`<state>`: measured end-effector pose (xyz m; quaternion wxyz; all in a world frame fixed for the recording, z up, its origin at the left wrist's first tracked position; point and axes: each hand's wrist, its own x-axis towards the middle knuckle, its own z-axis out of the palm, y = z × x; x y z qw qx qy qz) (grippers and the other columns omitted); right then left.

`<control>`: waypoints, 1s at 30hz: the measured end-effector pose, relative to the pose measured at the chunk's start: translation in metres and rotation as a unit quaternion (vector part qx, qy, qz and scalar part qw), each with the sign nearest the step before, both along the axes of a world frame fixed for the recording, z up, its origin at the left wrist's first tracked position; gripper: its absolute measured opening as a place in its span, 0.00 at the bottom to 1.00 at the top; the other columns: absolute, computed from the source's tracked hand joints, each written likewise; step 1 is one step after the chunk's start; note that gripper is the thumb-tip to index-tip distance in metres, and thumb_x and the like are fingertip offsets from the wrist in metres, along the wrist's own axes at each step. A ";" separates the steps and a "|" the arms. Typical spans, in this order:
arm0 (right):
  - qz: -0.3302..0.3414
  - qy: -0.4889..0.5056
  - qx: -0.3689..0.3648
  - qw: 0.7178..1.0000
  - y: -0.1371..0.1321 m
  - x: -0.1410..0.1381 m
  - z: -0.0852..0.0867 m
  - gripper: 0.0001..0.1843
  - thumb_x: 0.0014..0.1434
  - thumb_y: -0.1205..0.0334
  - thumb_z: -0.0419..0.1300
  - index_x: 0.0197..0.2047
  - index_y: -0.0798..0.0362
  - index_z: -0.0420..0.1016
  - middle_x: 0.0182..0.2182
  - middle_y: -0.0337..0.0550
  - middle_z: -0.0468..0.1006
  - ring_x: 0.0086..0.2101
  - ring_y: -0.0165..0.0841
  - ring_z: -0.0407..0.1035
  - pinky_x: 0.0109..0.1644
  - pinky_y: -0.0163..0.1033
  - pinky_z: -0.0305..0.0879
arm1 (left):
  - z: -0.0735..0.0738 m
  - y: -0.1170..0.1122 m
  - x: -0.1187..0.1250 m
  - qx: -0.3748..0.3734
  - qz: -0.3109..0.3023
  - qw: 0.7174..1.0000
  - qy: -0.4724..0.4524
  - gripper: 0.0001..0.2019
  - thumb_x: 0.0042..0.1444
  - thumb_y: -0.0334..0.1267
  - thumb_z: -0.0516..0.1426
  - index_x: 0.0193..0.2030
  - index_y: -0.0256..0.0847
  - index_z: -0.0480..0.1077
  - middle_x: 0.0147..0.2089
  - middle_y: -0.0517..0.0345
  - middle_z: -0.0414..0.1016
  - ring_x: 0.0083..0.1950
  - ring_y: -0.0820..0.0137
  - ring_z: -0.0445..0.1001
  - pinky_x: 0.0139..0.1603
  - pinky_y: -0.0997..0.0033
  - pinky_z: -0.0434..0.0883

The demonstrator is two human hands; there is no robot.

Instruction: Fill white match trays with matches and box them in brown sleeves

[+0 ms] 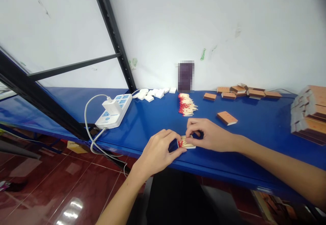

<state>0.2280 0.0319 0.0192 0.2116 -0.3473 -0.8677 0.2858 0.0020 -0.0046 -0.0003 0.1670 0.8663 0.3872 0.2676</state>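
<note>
A small white matchbox tray [191, 147] lies near the front edge of the blue shelf, filled with red-headed matches [183, 143]. My left hand [160, 148] grips the tray's left end between thumb and fingers. From the right, my right hand [207, 135] reaches over the tray, its thumb and forefinger pinched on matches at the tray's middle; the exact number between the fingertips is hidden. Behind the tray is a loose pile of matches [187, 105], heads mostly to the left. An orange-brown matchbox cover [227, 118] lies behind my right hand.
White trays [159, 93] lie along the wall at left of the pile. More brown matchboxes [238, 90] lie at the back right, and a large stack of matchboxes [309, 114] stands at far right. A power strip [114, 111] with a cable sits left, beside a black post [112, 24].
</note>
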 end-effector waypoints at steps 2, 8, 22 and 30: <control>0.008 -0.003 -0.011 1.000 0.000 0.000 0.001 0.12 0.62 0.53 0.61 0.34 0.52 0.79 0.33 0.40 0.71 0.30 0.29 0.65 0.33 0.36 0.61 | 0.000 -0.001 0.000 -0.001 0.002 1.000 0.002 0.08 0.63 0.41 0.63 0.42 0.43 0.69 0.42 0.62 0.77 0.42 0.65 0.70 0.42 0.68 0.65; -0.009 -0.012 0.005 1.000 0.001 0.001 0.000 0.13 0.63 0.54 0.61 0.32 0.53 0.76 0.32 0.39 0.70 0.29 0.28 0.63 0.33 0.36 0.59 | -0.001 0.000 -0.001 0.001 0.004 1.000 0.007 0.08 0.63 0.42 0.63 0.42 0.43 0.69 0.41 0.62 0.76 0.41 0.66 0.70 0.43 0.68 0.65; 0.014 -0.020 0.057 0.998 -0.003 -0.004 -0.009 0.15 0.66 0.57 0.56 0.28 0.52 0.62 0.25 0.34 0.64 0.26 0.27 0.57 0.31 0.35 0.53 | -0.001 -0.001 -0.001 0.007 0.013 1.000 0.010 0.13 0.62 0.42 0.64 0.50 0.46 0.68 0.47 0.63 0.77 0.43 0.65 0.72 0.42 0.68 0.66; 0.034 -0.031 0.044 0.998 -0.001 0.003 -0.002 0.15 0.65 0.52 0.58 0.32 0.51 0.62 0.26 0.32 0.61 0.26 0.27 0.54 0.31 0.34 0.52 | -0.003 0.002 -0.001 0.024 -0.008 1.000 0.008 0.09 0.63 0.43 0.63 0.46 0.44 0.73 0.48 0.60 0.79 0.45 0.64 0.73 0.49 0.64 0.68</control>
